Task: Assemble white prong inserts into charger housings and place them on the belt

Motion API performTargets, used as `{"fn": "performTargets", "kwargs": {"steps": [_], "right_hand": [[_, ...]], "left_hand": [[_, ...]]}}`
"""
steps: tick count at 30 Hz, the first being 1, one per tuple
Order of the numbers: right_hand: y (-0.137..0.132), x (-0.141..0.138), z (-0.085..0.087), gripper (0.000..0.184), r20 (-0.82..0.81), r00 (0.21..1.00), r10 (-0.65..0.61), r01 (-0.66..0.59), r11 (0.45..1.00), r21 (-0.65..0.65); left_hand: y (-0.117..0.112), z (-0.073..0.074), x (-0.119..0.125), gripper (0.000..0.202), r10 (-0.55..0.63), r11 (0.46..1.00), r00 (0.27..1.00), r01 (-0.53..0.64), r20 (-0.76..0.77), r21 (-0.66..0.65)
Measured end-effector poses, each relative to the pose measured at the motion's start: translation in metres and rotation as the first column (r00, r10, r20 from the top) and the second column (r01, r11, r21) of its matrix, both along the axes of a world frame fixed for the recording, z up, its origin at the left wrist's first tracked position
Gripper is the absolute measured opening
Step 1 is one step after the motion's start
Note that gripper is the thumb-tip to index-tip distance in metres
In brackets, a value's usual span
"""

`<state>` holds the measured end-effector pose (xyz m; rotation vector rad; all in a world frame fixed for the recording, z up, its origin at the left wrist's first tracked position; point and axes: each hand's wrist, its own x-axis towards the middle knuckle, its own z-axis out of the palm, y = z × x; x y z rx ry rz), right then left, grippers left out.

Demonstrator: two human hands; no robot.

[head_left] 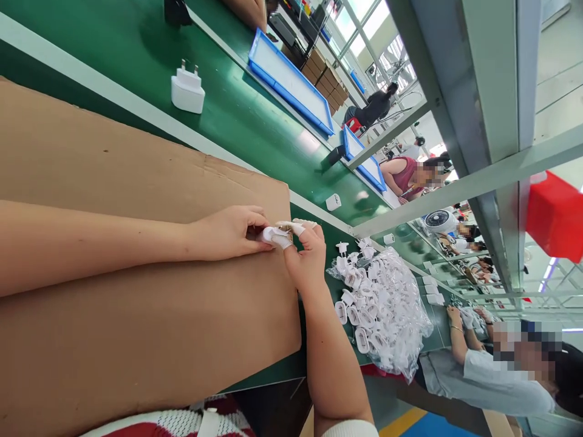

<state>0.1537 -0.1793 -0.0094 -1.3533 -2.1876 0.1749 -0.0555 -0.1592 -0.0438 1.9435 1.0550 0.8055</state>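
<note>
Over the far end of a brown cardboard sheet (150, 328), my two hands meet around a small white plastic part (268, 233), mostly hidden by fingers. It looks like a charger housing piece, but its exact kind is unclear. My left hand (232, 230) comes from the left and pinches it between thumb and fingers. White finger cots cover the thumb and some fingertips of my right hand (306, 249), which close on the part from the other side. Right of that hand, a clear plastic bag (405, 309) spills many white charger housings (359, 291), some with plug pins.
A white plug charger (187, 91) stands on the green conveyor belt (228, 109), with a smaller white part (333, 202) farther along. Blue-rimmed trays (291, 82) lie beyond it. Metal frame bars (410, 206) cross at right. A co-worker in grey (483, 376) works at lower right.
</note>
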Motion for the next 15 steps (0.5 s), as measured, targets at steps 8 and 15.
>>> {"fn": "performTargets", "kwargs": {"steps": [8, 15], "right_hand": [[0.005, 0.002, 0.004, 0.029, 0.143, 0.99, -0.016, 0.013, 1.0, 0.021], [0.003, -0.006, 0.019, 0.019, 0.284, 0.957, -0.066, 0.068, 0.998, 0.002]], "left_hand": [[0.0, 0.007, -0.002, 0.049, -0.018, 0.998, 1.0, 0.016, -0.022, -0.065], [0.002, 0.005, -0.001, 0.044, -0.01, 0.998, 0.999, 0.008, -0.032, -0.054]]}}
